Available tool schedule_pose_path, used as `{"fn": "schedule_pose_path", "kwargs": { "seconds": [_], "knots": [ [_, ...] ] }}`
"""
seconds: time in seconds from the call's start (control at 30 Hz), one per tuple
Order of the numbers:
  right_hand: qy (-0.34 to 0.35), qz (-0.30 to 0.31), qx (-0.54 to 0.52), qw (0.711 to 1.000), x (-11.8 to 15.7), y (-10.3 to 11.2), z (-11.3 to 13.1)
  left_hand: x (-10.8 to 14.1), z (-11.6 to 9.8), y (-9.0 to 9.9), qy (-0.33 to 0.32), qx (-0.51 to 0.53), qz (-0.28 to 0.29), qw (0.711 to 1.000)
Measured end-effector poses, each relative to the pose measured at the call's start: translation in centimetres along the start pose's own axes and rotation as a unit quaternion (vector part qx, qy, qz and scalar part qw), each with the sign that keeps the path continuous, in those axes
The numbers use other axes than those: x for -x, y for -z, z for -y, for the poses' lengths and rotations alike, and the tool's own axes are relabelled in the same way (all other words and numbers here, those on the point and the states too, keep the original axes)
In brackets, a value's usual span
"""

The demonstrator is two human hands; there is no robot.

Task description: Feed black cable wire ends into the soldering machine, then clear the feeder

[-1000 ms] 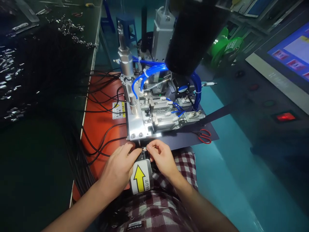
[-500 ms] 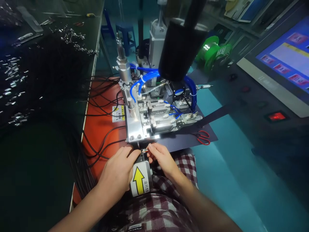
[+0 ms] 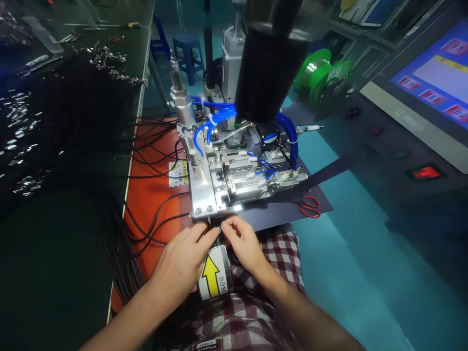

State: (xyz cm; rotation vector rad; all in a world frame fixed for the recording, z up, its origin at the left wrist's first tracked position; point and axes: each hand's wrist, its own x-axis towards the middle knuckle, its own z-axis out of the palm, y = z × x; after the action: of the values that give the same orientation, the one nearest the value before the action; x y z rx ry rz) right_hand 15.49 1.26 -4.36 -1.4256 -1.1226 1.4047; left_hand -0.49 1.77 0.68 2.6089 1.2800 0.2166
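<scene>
Just in front of the machine (image 3: 248,168), on the side facing the person, a small shiny part (image 3: 220,228) is sitting between the fingertips of both hands. The right hand (image 3: 241,240) is pinching it between thumb and forefinger. The left hand (image 3: 185,248) is reaching its thumb to the part from the opposite side; its fingers are bending out of sight, so I cannot tell whether they are gripping anything. A white label with a yellow arrow (image 3: 211,275) is facing up in front of the machine, nearer the person than the part. Black cables (image 3: 155,229) are trailing out to the left of the machine, and red-handled scissors (image 3: 302,204) are lying to its right. Beyond the machine, to its right, a green spool (image 3: 316,73) is standing.
</scene>
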Motion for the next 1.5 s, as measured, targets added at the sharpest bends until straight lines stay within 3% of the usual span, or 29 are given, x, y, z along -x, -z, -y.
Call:
{"fn": "schedule_pose_path", "kwargs": {
  "seconds": [0.37,0.57,0.8,0.93,1.07,1.2,1.33,1.5],
  "knots": [
    [-0.016,-0.005,-0.043,0.999,0.1,-0.3,0.3,-0.4,-0.6,0.3,0.049,-0.013,0.047,0.998],
    [-0.054,0.023,-0.1,0.993,-0.3,-0.1,0.4,0.1,-0.2,-0.2,0.036,0.02,-0.009,0.999],
    [-0.039,0.048,-0.138,0.988,-0.1,-0.1,-0.1,1.2,0.2,-0.2,0.066,0.126,-0.087,0.986],
    [-0.043,0.039,-0.146,0.988,-0.1,-0.4,-0.1,3.4,0.4,-0.4,0.052,0.04,-0.104,0.992],
    [-0.044,0.039,-0.173,0.983,-0.1,-0.6,0.0,4.9,0.3,-0.5,0.046,-0.052,-0.083,0.994],
    [-0.036,0.037,-0.174,0.983,0.0,-0.6,-0.1,3.4,-0.5,-0.2,0.064,-0.033,-0.081,0.994],
    [-0.033,0.036,-0.166,0.985,0.0,-0.6,0.0,1.1,-1.1,-0.2,0.025,0.038,-0.091,0.995],
    [-0.029,0.034,-0.158,0.986,0.0,-0.5,0.1,0.5,-1.1,-0.7,0.035,0.059,-0.088,0.994]
  ]
}}
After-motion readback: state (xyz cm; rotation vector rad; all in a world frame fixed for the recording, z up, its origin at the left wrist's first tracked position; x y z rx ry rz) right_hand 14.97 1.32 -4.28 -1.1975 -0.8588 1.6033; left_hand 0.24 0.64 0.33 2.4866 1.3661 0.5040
